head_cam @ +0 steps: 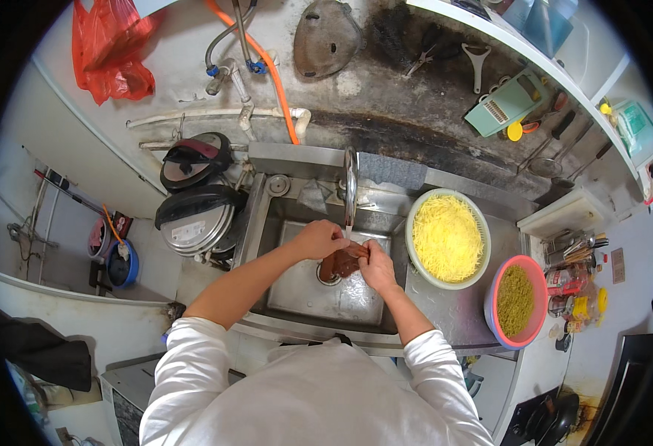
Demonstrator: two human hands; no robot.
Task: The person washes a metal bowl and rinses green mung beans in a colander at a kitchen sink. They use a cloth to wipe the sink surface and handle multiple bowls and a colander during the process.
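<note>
Both my hands are in the stainless-steel sink, under the chrome faucet. My left hand pinches one end of a reddish-brown piece of food, close below the spout. My right hand grips the other end from the right. Below it, more reddish-brown matter shows over the drain. Whether that is part of the same piece or lies apart, I cannot tell. My fingers partly hide the held piece.
Right of the sink, a pale colander holds yellow shreds, and a pink basin holds chopped greenish food. A grey cloth hangs behind the faucet. Pressure cookers stand at the left. Bottles and jars line the right side.
</note>
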